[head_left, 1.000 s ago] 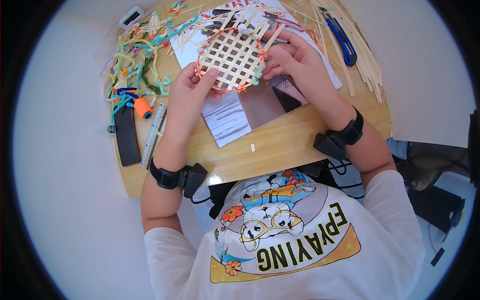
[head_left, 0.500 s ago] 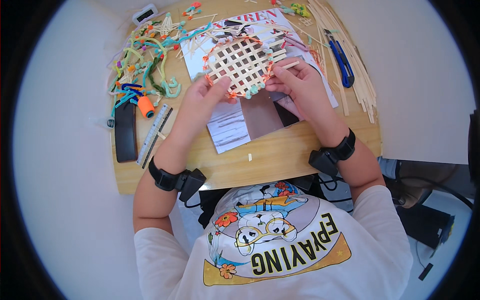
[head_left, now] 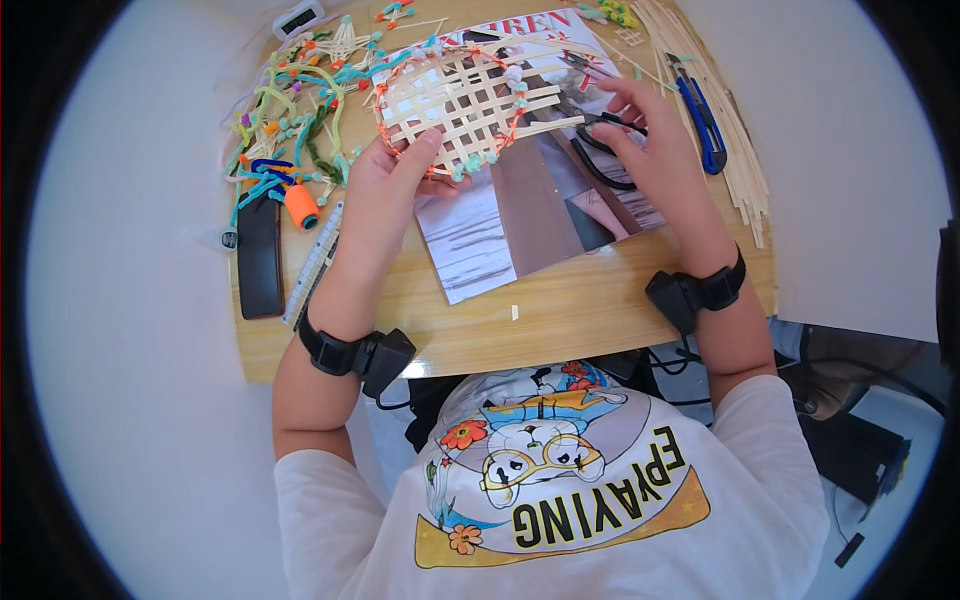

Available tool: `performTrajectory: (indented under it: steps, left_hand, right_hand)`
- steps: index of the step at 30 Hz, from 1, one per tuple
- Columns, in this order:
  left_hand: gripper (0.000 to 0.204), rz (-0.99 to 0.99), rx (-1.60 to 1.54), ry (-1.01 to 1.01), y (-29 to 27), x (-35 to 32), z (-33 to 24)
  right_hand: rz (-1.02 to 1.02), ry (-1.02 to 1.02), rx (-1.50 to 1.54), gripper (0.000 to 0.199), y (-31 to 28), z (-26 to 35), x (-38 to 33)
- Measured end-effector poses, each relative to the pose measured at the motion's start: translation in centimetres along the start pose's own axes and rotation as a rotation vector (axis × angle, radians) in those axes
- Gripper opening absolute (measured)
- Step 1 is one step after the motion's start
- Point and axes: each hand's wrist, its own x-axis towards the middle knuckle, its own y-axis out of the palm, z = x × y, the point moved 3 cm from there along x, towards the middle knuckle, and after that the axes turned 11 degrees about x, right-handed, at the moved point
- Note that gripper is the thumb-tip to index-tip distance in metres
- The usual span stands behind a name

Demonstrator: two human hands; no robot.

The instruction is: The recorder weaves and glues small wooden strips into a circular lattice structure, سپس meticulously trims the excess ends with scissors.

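Observation:
My left hand (head_left: 395, 180) pinches the lower left rim of a round lattice panel (head_left: 465, 105) woven from pale flat wooden strips. Orange, white and mint fuzzy ties run round its edge, and several strip ends stick out on the right. Scissors with black handles (head_left: 602, 168) lie over the magazine (head_left: 560, 215), right of those ends. Above the handles is my right hand (head_left: 645, 130), thumb and forefinger spread apart. Whether its thumb touches the scissors is unclear. Part of the handles is hidden under this hand.
Coloured pipe cleaners (head_left: 300, 110), an orange thread spool (head_left: 301, 207), a dark case (head_left: 261, 255) and a clear ruler (head_left: 318, 262) line the left side. A blue utility knife (head_left: 700, 115) and long wooden strips (head_left: 745, 170) lie at right; a small digital clock (head_left: 297, 18) stands far left.
My right hand has let go of the panel's right side and moved right, over the scissors, whose black handles now show. My left hand has shifted the panel up and left.

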Motion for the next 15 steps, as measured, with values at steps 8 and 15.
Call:
performTrajectory:
  steps: [8,15]
  left_hand:
    - [0.028,-0.049,-0.003,0.024,-0.2,-0.2,-0.3]
    - [0.027,-0.086,-0.133,0.075,-1.2,-0.3,-0.7]
  right_hand:
    - [0.21,0.032,-0.537,0.045,0.1,-0.6,-0.5]
    - [0.066,0.077,-0.366,0.038,0.5,1.2,-0.4]
